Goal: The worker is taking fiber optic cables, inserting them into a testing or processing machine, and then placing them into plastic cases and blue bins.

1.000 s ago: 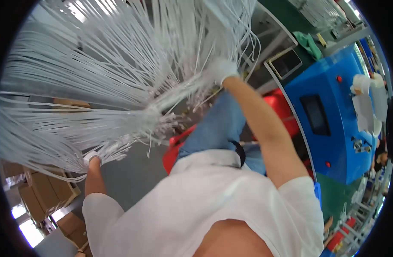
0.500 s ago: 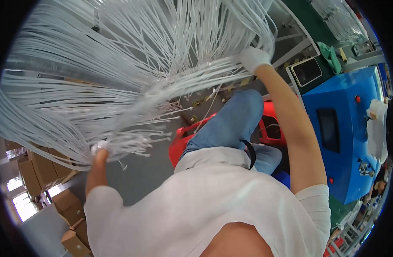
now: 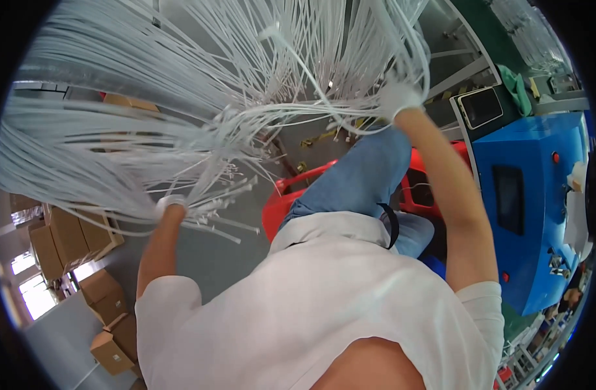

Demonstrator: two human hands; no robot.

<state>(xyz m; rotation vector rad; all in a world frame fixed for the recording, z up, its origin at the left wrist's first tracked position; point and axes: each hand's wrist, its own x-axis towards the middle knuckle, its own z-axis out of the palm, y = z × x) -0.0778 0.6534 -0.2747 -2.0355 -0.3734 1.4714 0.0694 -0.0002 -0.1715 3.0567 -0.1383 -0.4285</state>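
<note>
Presently one left hand (image 3: 172,204) clasping many white strands (image 3: 77,153); one right hand (image 3: 402,99) blurred, cannot tell grip.

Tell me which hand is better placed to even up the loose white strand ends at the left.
Left, most likely. The left hand is just beside those strand ends, where white strands bunch together. The right hand is farther off, at upper right beyond the jeans-clad knee.

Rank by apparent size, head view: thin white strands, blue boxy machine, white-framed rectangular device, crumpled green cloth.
1. Thin white strands, together
2. Blue boxy machine
3. White-framed rectangular device, crumpled green cloth: too alike to rank
</note>
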